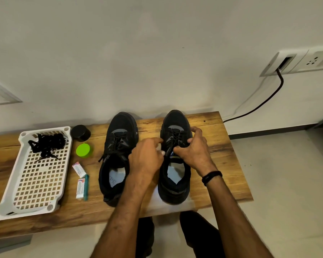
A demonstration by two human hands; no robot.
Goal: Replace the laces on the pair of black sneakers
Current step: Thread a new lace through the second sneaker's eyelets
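Note:
Two black sneakers stand side by side on a wooden table (222,155), toes pointing away from me. The left sneaker (117,157) is laced, with a loose lace end hanging over its left side. Both my hands are on the laced front of the right sneaker (175,125). My left hand (147,157) has its fingers curled at the shoe's left edge of the lacing. My right hand (194,148) curls over the right side, fingertips on the laces. A bundle of black laces (47,144) lies in a white perforated tray (39,183) at the left.
Between the tray and the left sneaker lie a black round jar (81,133), a green round lid (84,150) and two small white tubes (81,178). A black cable (259,105) runs from a wall socket (285,64) down past the table's right end.

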